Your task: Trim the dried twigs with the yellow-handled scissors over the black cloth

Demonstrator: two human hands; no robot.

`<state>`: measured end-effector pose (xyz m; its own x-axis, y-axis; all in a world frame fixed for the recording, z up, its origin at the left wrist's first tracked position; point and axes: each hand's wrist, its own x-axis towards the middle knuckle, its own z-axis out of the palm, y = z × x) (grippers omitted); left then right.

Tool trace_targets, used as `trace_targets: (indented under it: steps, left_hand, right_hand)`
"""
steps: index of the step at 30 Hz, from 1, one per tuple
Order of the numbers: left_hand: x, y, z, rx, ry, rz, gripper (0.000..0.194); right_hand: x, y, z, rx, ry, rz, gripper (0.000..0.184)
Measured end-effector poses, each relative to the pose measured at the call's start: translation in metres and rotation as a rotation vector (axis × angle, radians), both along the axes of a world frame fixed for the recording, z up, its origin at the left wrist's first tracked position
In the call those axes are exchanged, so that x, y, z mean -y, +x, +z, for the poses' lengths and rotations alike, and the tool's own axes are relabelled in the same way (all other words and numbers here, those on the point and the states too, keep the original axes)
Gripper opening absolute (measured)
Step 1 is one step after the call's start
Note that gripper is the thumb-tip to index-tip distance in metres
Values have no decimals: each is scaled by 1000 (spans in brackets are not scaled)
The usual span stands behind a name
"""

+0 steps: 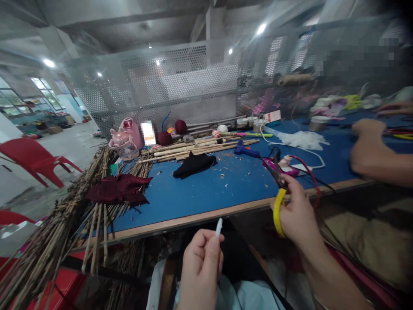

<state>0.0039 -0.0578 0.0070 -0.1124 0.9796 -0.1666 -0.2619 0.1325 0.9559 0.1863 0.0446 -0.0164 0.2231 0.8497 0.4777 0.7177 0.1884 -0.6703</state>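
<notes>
My left hand (pixel 200 263) is closed low in front of me, below the table edge, pinching a small white stick-like piece (pixel 219 227) that points upward. My right hand (pixel 298 211) is closed around the yellow and red handles of a pair of cutters (pixel 278 181), held at the front edge of the blue table (pixel 200 189). The cutter's dark jaws point up and away over the table. Thin dark wires run from that hand toward the right.
A big bundle of thin sticks (pixel 64 228) lies at the left with dark red cloth (pixel 118 189) on it. Black cloth (pixel 194 165), a blue glue gun (pixel 245 150), bamboo rods (pixel 200 148), yarn balls and a pink jug (pixel 127 137) sit on the table. Another person's arm (pixel 377 157) reaches in at the right.
</notes>
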Motion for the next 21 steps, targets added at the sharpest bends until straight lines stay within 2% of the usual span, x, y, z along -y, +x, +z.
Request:
trace_targets:
  steps: [1, 3, 6, 9, 13, 21]
  left_hand:
    - [-1, 0, -1, 29, -18, -1, 36]
    - [-5, -1, -4, 103, -35, 6, 35]
    - [-10, 0, -5, 157, -7, 23, 33]
    - [-11, 2, -4, 138, 24, 17, 31]
    - [-9, 6, -2, 98, 37, 28, 29]
    - [-9, 9, -4, 124, 74, 38, 30]
  right_hand:
    - [-2, 4, 0, 11, -8, -14, 65]
    - [2, 2, 1, 73, -18, 135, 65]
    - [24, -16, 4, 197, -11, 374, 67]
    - [42, -37, 7, 249, -29, 474, 68]
    - [46, -48, 10, 292, -23, 505, 70]
    - [47, -50, 4, 393, 21, 442, 76]
